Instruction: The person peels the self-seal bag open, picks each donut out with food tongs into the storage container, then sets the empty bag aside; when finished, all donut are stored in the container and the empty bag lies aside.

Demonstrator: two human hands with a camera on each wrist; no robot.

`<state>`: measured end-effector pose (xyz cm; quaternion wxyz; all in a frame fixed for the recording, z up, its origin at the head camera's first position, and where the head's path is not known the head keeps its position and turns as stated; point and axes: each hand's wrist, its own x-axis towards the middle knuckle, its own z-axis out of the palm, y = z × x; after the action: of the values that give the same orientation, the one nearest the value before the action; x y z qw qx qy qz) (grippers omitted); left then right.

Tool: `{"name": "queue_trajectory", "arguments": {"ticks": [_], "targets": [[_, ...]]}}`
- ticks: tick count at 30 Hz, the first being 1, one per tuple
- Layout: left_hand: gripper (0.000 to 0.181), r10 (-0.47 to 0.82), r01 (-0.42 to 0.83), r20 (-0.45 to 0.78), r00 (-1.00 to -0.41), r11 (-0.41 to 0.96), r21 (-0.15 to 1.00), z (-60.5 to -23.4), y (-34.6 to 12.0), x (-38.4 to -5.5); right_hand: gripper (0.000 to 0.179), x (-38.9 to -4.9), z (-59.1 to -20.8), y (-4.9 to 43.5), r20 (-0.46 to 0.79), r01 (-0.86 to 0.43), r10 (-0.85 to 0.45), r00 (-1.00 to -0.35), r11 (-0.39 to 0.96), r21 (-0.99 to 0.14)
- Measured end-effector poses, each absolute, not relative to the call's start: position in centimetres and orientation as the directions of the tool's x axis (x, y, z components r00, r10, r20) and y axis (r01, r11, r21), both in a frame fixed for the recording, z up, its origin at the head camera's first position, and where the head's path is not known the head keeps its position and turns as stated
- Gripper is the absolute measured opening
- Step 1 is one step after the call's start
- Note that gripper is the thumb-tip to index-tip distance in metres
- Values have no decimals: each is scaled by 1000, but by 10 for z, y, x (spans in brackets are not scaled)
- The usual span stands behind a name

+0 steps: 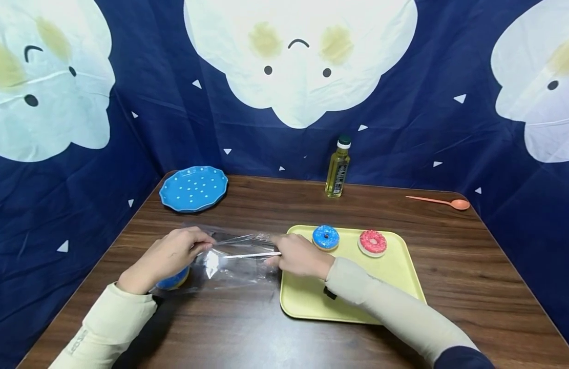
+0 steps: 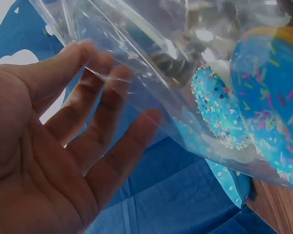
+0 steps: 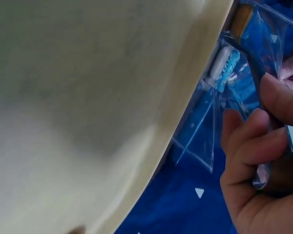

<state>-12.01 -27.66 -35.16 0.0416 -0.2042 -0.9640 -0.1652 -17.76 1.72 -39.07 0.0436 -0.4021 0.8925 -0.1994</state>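
Observation:
My left hand (image 1: 171,253) pinches the edge of a clear plastic bag (image 1: 247,266) between thumb and forefinger, its other fingers loosely bent. My right hand (image 1: 300,253) grips thin metal tongs (image 1: 252,254), whose arms reach left into the bag. In the left wrist view the bag holds a blue doughnut with long sprinkles (image 2: 273,107) and a lighter blue doughnut with tiny beads (image 2: 219,107). From the head view, only a blue doughnut (image 1: 173,280) shows below my left hand, partly hidden by it.
Right of the bag lies a yellow tray (image 1: 358,302), carrying a blue doughnut (image 1: 325,238) and a pink doughnut (image 1: 372,243). My right forearm crosses it. A blue dotted plate (image 1: 194,188), an oil bottle (image 1: 338,169) and an orange spoon (image 1: 457,204) stand farther back.

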Motion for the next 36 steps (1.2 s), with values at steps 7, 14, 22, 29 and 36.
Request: {"name": "queue_trajectory", "arguments": {"ticks": [7,14,22,29,36], "targets": [[12,409,445,177,-895,847,290,-352,-276,-121,57,-182,-394,2,51,-662,-723,-689,600,-448],[11,416,457,194,-889,841,289,-353,-277,-120,60,-183,-396,-7,59,-667,-713,-699,620,-412],[11,425,471,214,-880,840,270,-353,-279,-121,55,-181,-396,-12,137,-684,-687,-714,640,-350],[11,404,447,200,-893,852,274,-356,-281,-124,47,-180,-393,-9,147,-685,-686,-713,637,-352],[10,389,427,180,-903,857,288,-356,-280,-125,46,-173,-386,21,120,-650,-668,-734,640,-411]]}}
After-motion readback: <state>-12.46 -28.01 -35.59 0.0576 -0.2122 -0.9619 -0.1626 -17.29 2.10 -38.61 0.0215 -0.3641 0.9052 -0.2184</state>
